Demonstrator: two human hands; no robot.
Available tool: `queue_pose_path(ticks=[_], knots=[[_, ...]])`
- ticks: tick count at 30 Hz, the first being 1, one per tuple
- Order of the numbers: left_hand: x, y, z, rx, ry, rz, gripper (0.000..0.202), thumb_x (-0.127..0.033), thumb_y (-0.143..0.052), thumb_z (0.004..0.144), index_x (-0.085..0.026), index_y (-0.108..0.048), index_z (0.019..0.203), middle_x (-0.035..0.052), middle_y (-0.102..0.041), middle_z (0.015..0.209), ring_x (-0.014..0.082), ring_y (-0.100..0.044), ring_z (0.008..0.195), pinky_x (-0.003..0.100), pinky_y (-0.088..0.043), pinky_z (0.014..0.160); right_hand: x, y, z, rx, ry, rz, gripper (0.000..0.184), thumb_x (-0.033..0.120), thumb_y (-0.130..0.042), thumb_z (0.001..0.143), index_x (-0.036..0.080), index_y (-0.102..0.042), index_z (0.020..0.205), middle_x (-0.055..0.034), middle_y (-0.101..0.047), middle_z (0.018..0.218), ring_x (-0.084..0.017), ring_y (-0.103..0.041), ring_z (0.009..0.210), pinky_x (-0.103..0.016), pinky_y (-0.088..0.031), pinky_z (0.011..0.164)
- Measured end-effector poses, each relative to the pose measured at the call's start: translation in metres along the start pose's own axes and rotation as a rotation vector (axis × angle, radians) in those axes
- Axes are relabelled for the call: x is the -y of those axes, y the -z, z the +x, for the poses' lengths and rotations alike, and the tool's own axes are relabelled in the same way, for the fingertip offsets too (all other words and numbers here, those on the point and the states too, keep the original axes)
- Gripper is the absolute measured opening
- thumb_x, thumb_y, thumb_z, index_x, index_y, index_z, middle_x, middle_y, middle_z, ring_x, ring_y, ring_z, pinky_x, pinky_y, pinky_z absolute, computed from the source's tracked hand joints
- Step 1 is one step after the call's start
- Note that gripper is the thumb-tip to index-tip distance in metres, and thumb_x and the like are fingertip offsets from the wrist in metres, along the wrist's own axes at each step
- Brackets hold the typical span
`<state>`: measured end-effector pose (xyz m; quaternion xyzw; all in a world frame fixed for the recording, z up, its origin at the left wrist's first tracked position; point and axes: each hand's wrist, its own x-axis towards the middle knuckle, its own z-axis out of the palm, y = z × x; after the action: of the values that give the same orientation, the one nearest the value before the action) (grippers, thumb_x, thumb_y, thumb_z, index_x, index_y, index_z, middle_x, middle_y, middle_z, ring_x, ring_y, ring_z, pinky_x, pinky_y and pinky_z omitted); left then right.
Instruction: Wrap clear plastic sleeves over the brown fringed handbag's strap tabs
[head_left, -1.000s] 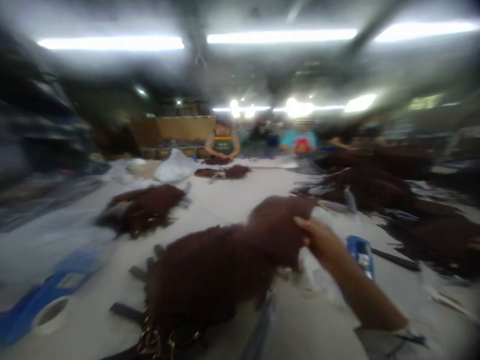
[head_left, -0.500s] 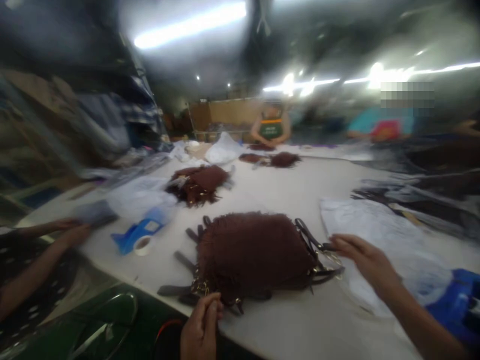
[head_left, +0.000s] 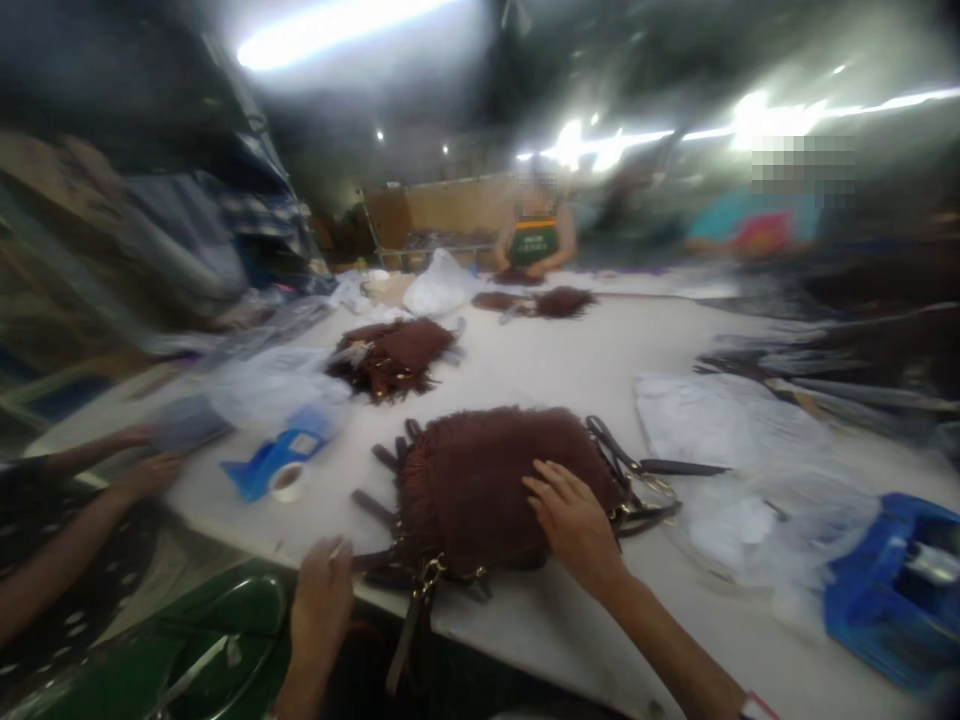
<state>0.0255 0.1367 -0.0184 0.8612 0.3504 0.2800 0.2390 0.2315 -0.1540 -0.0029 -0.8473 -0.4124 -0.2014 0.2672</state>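
Since right grip (head_left: 577,525) freed strap (head_left: 686,467), splayed on bag (head_left: 484,490), left grip (head_left: 321,600) pinching second strap (head_left: 372,561)

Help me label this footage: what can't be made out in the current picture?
All in the head view:
Left hand: blur hides whether it grips the strap.
Right hand: palm hidden by the back of the hand.
Brown bag: underside hidden by its top.
Apron: lettering too small and blurred.
Blue object: cut off by the right edge.
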Motion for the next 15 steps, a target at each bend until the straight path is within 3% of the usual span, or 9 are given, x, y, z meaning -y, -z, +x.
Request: queue_pose_path(ticks=[1, 3, 7, 11, 15], knots=[[-0.002, 0.003, -0.006, -0.045, -0.019, 0.005, 0.048, -0.044, -0.037, 0.092, -0.009, -0.061, 0.112, 0.0197, -0.053, 0.132, 0.0329, -0.040, 0.132, 0.055, -0.028, 0.114, 0.002, 0.004, -0.003, 0.006, -0.001, -0.006, 0.035, 0.028, -0.048, 0.094, 0.022, -0.057, 0.127, -0.0090, -0.051, 0.140, -0.027, -0.042, 0.131, -0.049, -0.038, 0.109], [-0.019, 0.001, -0.025, -0.061, -0.208, 0.002, 0.046, -0.042, -0.040, 0.092, -0.013, -0.054, 0.124, 0.0168, -0.047, 0.140, 0.0298, -0.041, 0.132, 0.050, -0.031, 0.114, 0.007, 0.015, -0.010, 0.056, 0.029, -0.015, 0.046, 0.040, -0.053, 0.092, 0.021, -0.051, 0.134, -0.0111, -0.046, 0.145, -0.029, -0.036, 0.136, -0.053, -0.033, 0.111], [-0.062, -0.023, -0.053, 0.125, -0.644, 0.053, 0.064, -0.035, -0.053, 0.088, -0.030, -0.027, 0.147, 0.0092, -0.029, 0.155, 0.0330, -0.033, 0.138, 0.054, -0.032, 0.111, 0.012, 0.027, -0.018, 0.184, 0.116, -0.030, 0.068, 0.055, -0.057, 0.086, 0.020, -0.040, 0.142, -0.0121, -0.037, 0.151, -0.030, -0.025, 0.141, -0.055, -0.023, 0.116], [-0.063, -0.055, -0.029, 0.129, -0.798, 0.097, 0.067, -0.021, -0.047, 0.089, -0.040, -0.020, 0.148, 0.0025, -0.022, 0.159, 0.0348, -0.026, 0.141, 0.059, -0.026, 0.113, 0.008, 0.018, -0.011, 0.149, 0.075, -0.046, 0.060, 0.054, -0.054, 0.088, 0.023, -0.044, 0.139, -0.0101, -0.044, 0.147, -0.028, -0.031, 0.139, -0.051, -0.023, 0.116], [-0.044, -0.071, -0.001, 0.201, -0.909, 0.094, 0.071, -0.018, -0.045, 0.087, -0.035, -0.015, 0.150, 0.0024, -0.020, 0.159, 0.0335, -0.025, 0.142, 0.055, -0.026, 0.115, 0.008, 0.007, -0.005, 0.042, -0.010, -0.023, 0.053, 0.052, -0.054, 0.089, 0.024, -0.050, 0.134, -0.0084, -0.050, 0.142, -0.026, -0.036, 0.135, -0.048, -0.025, 0.115]])
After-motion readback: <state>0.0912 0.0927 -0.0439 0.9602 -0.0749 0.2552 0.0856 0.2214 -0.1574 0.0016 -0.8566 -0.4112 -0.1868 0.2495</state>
